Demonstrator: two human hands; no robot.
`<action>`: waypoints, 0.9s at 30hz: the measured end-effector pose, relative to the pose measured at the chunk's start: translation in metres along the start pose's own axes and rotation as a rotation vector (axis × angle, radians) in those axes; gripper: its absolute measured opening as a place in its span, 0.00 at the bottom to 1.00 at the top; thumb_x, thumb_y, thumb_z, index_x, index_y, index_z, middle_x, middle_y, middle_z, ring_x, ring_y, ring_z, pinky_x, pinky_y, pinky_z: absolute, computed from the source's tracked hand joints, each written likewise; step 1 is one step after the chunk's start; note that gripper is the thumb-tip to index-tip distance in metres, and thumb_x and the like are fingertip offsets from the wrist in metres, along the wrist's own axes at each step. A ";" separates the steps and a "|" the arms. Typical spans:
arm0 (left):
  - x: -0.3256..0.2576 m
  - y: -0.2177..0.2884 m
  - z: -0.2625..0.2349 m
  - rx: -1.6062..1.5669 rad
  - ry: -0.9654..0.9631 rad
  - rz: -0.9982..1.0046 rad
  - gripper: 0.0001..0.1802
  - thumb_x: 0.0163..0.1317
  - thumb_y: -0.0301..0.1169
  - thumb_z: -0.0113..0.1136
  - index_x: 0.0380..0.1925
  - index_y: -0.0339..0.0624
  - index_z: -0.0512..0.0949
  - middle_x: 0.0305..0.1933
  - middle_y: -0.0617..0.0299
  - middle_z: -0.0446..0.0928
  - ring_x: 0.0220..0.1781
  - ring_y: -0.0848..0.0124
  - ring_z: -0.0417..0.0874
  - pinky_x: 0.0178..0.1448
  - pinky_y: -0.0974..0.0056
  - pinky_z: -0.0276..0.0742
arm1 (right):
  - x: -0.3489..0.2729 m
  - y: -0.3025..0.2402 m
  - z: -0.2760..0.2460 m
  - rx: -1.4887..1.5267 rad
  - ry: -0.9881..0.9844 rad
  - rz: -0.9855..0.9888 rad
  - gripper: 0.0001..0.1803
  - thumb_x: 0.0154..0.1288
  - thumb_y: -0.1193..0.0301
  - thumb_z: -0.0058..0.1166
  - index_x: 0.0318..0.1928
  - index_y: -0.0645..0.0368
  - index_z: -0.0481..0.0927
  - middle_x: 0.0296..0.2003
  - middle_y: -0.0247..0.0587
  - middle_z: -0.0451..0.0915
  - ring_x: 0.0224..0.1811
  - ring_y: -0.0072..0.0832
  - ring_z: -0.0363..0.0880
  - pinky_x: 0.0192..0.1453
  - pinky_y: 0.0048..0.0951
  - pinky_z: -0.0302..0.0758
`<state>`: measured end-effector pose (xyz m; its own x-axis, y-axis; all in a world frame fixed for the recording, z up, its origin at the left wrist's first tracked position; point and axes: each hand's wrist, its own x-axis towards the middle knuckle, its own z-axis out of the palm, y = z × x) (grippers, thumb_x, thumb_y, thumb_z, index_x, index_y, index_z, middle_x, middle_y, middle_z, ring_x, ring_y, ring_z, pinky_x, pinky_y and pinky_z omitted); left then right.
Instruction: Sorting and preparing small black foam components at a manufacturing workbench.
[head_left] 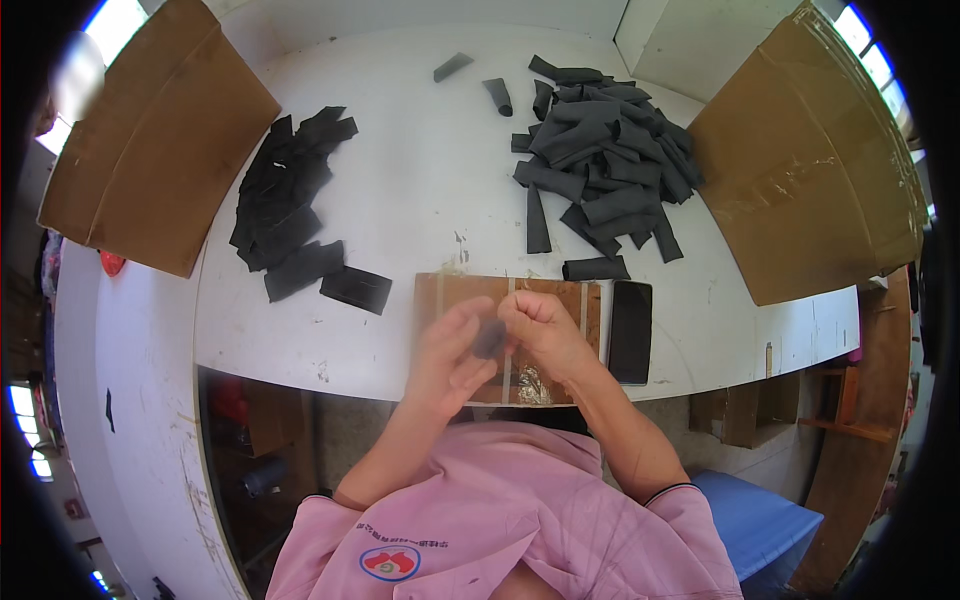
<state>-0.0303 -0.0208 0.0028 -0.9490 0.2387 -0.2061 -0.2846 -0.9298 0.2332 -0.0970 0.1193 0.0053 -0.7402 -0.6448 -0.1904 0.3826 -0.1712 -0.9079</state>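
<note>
A small dark grey fabric piece [489,340] is between my two hands, above a brown cardboard sheet [580,312] at the table's front edge. My left hand [443,352] curls its fingers around the piece and is somewhat blurred. The fingers of my right hand [545,325] are bent in and pinched at the piece's right side; the exact grip is partly hidden. To the left lies a spread of flat dark fabric pieces [285,215]. Back right is a heap of rolled or folded dark grey fabric tubes [610,150].
Cardboard box panels stand at the left [160,130] and right [815,160] of the white table [420,190]. A black phone [630,332] lies right of the sheet. Two loose pieces, one a grey strip [453,67], lie far back. A blue-covered object [755,525] is below right.
</note>
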 end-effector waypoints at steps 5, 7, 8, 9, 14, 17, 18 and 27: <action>-0.001 -0.001 0.032 1.172 0.215 0.491 0.18 0.58 0.26 0.50 0.49 0.37 0.65 0.34 0.60 0.73 0.30 0.76 0.71 0.35 0.73 0.67 | -0.001 0.006 -0.004 -0.069 0.072 -0.113 0.09 0.61 0.69 0.46 0.26 0.60 0.71 0.21 0.26 0.69 0.21 0.12 0.64 0.25 0.15 0.62; -0.003 0.007 0.039 1.546 0.099 0.749 0.15 0.56 0.26 0.53 0.45 0.37 0.70 0.34 0.58 0.74 0.45 0.68 0.70 0.51 0.68 0.64 | -0.004 -0.003 -0.006 -0.271 0.128 -0.145 0.09 0.61 0.70 0.45 0.28 0.62 0.72 0.21 0.27 0.69 0.22 0.13 0.64 0.26 0.16 0.63; -0.002 0.011 0.036 1.545 0.090 0.746 0.15 0.56 0.26 0.53 0.45 0.37 0.70 0.34 0.58 0.74 0.45 0.68 0.70 0.51 0.68 0.64 | -0.007 -0.006 -0.005 -0.272 0.136 -0.148 0.09 0.61 0.70 0.45 0.28 0.62 0.72 0.21 0.27 0.69 0.22 0.13 0.64 0.26 0.16 0.63; 0.001 0.014 0.031 1.533 -0.028 0.752 0.13 0.54 0.24 0.53 0.42 0.38 0.71 0.34 0.58 0.74 0.44 0.66 0.72 0.48 0.67 0.66 | -0.009 -0.008 -0.005 -0.299 0.202 -0.211 0.09 0.61 0.69 0.45 0.30 0.63 0.72 0.21 0.28 0.69 0.22 0.13 0.65 0.26 0.16 0.63; 0.004 0.006 0.038 1.477 -0.076 0.841 0.04 0.52 0.21 0.52 0.30 0.38 0.71 0.32 0.57 0.73 0.39 0.63 0.73 0.43 0.65 0.69 | -0.027 -0.039 0.005 -0.745 0.112 -0.631 0.16 0.54 0.63 0.53 0.37 0.63 0.72 0.29 0.38 0.71 0.26 0.25 0.70 0.30 0.24 0.68; 0.005 0.003 0.034 1.434 -0.032 0.883 0.05 0.58 0.27 0.51 0.28 0.35 0.70 0.33 0.58 0.72 0.39 0.69 0.71 0.47 0.68 0.65 | -0.027 -0.051 0.022 -1.044 0.117 -0.639 0.20 0.44 0.63 0.59 0.35 0.61 0.72 0.30 0.40 0.71 0.28 0.33 0.72 0.30 0.30 0.70; 0.005 0.003 0.035 1.432 -0.033 0.881 0.05 0.58 0.27 0.51 0.28 0.35 0.70 0.33 0.58 0.72 0.39 0.69 0.71 0.47 0.68 0.65 | -0.026 -0.051 0.025 -1.217 0.170 -0.664 0.18 0.42 0.64 0.60 0.33 0.61 0.72 0.28 0.40 0.71 0.28 0.34 0.73 0.30 0.30 0.70; -0.008 -0.005 0.013 1.292 0.157 0.801 0.06 0.59 0.26 0.46 0.30 0.34 0.69 0.36 0.55 0.72 0.38 0.70 0.72 0.43 0.69 0.68 | -0.023 -0.025 0.011 -1.308 0.102 -0.563 0.06 0.48 0.74 0.53 0.25 0.63 0.70 0.22 0.42 0.69 0.25 0.40 0.71 0.28 0.35 0.69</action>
<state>-0.0230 -0.0141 0.0151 -0.9060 -0.3007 0.2978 0.2816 0.0970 0.9546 -0.0836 0.1299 0.0370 -0.6770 -0.6578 0.3301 -0.7058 0.4531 -0.5446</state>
